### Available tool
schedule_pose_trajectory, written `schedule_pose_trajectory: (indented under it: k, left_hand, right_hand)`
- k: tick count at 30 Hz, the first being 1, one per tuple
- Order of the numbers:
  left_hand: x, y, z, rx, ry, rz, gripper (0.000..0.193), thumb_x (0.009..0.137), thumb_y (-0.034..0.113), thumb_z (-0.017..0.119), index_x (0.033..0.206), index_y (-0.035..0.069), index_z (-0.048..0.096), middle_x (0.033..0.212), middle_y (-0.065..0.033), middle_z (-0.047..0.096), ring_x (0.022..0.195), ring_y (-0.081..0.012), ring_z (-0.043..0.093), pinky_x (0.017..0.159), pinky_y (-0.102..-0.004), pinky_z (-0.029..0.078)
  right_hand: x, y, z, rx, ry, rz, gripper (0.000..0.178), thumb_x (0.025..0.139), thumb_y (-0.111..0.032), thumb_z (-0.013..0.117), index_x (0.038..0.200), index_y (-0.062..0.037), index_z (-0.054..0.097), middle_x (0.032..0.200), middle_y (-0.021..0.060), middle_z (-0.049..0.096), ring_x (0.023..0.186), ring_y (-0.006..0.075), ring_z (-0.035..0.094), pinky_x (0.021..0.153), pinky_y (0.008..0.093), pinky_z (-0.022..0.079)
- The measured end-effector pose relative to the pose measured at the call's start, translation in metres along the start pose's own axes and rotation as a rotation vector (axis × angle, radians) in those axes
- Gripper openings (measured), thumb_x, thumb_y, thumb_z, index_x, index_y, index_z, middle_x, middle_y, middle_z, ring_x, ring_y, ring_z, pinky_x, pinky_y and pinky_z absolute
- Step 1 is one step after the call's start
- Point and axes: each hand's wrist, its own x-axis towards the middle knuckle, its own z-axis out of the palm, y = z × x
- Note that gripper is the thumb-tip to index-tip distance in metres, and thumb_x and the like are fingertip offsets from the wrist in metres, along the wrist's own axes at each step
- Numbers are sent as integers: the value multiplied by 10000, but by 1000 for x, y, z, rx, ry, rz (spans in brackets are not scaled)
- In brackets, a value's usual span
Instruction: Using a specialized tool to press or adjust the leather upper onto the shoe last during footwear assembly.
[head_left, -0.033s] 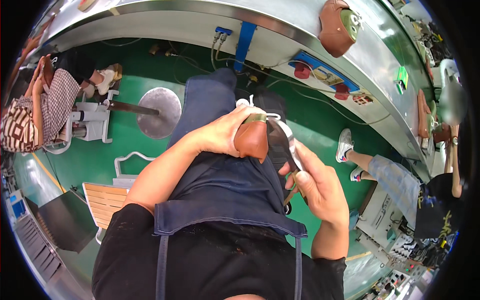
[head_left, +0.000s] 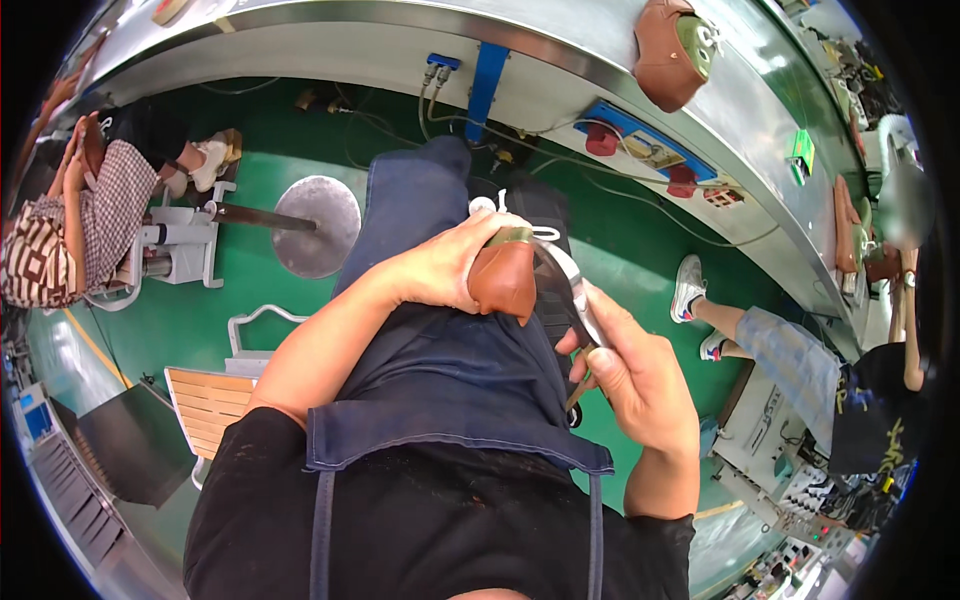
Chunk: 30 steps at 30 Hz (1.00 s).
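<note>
My left hand [head_left: 440, 265] is wrapped round a brown leather shoe [head_left: 503, 280] with a green edge and a white lace, held above my lap. The shoe's toe points down toward me. In my right hand [head_left: 638, 375] is a pair of metal pincers [head_left: 578, 290], gripped by the handles. Their curved head reaches up to the shoe's right side, beside a loop of white lace. Whether the jaws touch the leather, I cannot tell.
Ahead runs a metal workbench [head_left: 330, 22] with another brown shoe [head_left: 672, 60] and a green box [head_left: 802, 157]. Hoses and cables hang beneath it. A round metal stool [head_left: 318, 227] and a wooden-slatted seat [head_left: 208, 408] are at left. Co-workers sit on both sides.
The whole view has shifted very slightly. Both hands keep their hold on the shoe and the pincers.
</note>
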Motion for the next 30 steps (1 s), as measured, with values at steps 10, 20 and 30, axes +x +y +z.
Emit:
schedule_pose_trajectory:
  k: [10,20,30]
  left_hand:
    - [5,4,7,1,-7,-32,1061,501,15,897,1457,150,457,1350,-135,511,1261,-359,534,1094,-449,458]
    - [-3,0,8,-6,32,-37,1041,533,29,925,1454,148,454,1345,-154,503,1213,-348,568,1031,-433,502]
    - [-3,-6,25,139,104,102,1028,575,201,968,1460,122,450,1330,-179,514,1261,-403,525,1072,-468,450]
  right_hand:
    - [1,1,15,-182,40,-12,527,1018,-44,582,1528,-9,458,1179,292,686,995,466,691,872,464,563]
    - [0,-6,25,-121,118,-47,470,1017,-42,585,1481,-13,519,1167,287,692,1008,483,689,880,467,559]
    - [9,55,21,311,390,227,445,1013,-212,692,1351,24,526,1013,56,636,809,142,663,651,289,594]
